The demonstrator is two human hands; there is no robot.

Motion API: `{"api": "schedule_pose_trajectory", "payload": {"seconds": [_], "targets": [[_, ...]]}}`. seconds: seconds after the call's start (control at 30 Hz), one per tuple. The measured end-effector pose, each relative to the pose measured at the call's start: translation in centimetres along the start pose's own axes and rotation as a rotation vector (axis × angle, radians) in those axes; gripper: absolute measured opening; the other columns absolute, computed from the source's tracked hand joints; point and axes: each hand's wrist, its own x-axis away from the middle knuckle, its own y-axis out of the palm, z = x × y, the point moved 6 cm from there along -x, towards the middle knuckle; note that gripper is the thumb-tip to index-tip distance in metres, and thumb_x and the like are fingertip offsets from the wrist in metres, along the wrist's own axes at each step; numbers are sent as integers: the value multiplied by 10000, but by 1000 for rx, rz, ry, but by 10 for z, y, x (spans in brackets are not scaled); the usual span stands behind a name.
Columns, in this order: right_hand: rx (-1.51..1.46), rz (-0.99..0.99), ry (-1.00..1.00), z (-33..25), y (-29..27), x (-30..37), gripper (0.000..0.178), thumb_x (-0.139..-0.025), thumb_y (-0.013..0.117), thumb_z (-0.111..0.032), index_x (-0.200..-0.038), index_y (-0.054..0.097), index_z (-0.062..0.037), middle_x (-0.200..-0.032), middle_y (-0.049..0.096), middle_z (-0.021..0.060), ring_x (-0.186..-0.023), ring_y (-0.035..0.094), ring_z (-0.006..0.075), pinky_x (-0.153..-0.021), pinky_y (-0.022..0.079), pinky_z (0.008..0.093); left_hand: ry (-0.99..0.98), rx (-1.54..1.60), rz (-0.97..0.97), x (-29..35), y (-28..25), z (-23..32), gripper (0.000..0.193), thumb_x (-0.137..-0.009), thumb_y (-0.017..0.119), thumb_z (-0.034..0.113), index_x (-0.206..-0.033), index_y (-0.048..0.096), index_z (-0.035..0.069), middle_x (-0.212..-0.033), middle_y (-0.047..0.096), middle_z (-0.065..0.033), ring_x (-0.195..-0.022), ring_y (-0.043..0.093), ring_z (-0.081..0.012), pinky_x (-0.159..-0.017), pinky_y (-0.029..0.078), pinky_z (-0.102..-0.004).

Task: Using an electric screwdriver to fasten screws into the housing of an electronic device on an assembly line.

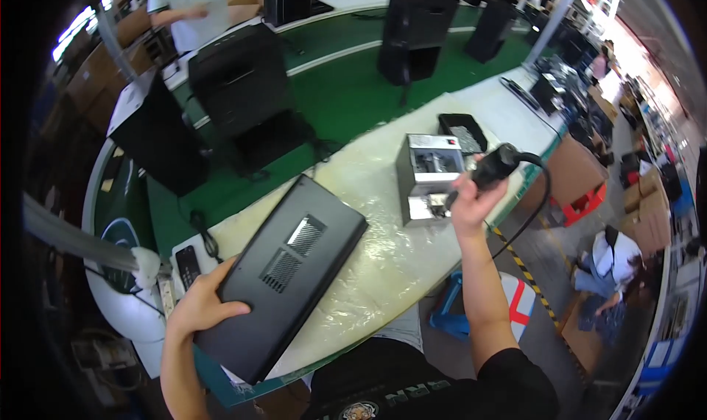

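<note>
A long black metal case (330,242) with two slotted vent patches lies slanted on the bench. My left hand (200,302) grips its left edge, the thumb on top and the fingers partly hidden along the side. Wrapped in my right hand (471,208) is a black corded electric screwdriver (495,167), its cable looping down to the right. The screwdriver's tip points toward the front of a small grey screw feeder (406,181); whether it touches cannot be told. Behind the feeder sits a black tray (480,128) of small loose metal pieces.
Plastic film covers the bench (368,276). Past it, a green conveyor (335,89) carries several black cabinets (243,81). A black remote control (187,264) lies beyond my left hand, near a metal post (81,240). A co-worker (193,11) stands across; another person (615,262) crouches at right.
</note>
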Motion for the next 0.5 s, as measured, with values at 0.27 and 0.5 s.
{"api": "schedule_pose_trajectory", "payload": {"seconds": [0.27, 0.5], "targets": [[-76, 124, 35, -82, 35, -26, 567, -943, 456, -291, -1341, 217, 35, -1193, 483, 248, -569, 541, 171, -500, 472, 270, -7, -134, -61, -11, 0, 1, 788, -769, 725, 373, -1376, 357, 31, -977, 630, -272, -894, 643, -371, -808, 490, -388], [-408, 47, -211, -153, 160, -68, 596, -961, 452, -376, -1310, 186, 27, -1157, 484, 277, -533, 562, 176, -452, 466, 262, 0, -267, -21, 0, -1, -1, 768, -804, 680, 433, -1379, 358, 39, -818, 630, -285, -755, 630, -422, -731, 503, -423]]}}
